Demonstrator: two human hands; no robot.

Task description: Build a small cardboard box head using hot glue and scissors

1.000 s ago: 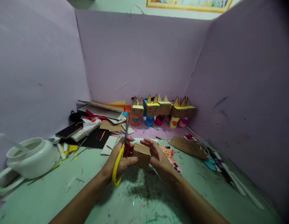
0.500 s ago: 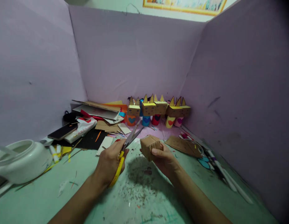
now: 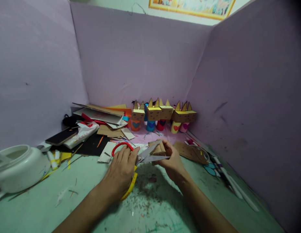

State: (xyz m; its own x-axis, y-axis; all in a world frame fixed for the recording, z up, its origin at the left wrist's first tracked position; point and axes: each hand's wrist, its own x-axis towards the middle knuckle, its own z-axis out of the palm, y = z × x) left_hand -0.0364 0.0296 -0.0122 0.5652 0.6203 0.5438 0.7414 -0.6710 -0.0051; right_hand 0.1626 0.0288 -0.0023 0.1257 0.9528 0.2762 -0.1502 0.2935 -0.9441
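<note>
My left hand (image 3: pixel 122 170) grips a pair of scissors (image 3: pixel 145 156) with one red and one yellow handle loop. The blades are spread and point right. They lie across the near side of a small cardboard box (image 3: pixel 159 149); whether an edge is between them I cannot tell. My right hand (image 3: pixel 173 158) holds this brown box from the right, its fingers wrapped over the far side. Behind, along the back wall, stand several cardboard-headed figures (image 3: pixel 154 114) with pointed ears or horns and coloured bodies bearing hearts.
A white teapot-like pot (image 3: pixel 31 165) stands at the left. Beyond it lies a pile of cardboard and paper (image 3: pixel 99 113). To the right are a brown cardboard piece (image 3: pixel 189 152) and pens (image 3: pixel 223 171). Lilac panels (image 3: pixel 145 61) enclose the table (image 3: pixel 92 184), where dark crumbs lie.
The scissors have swung from pointing up and away to pointing right, their blades opening wider and reaching the box. My right hand has turned the box and shifted its fingers around it.
</note>
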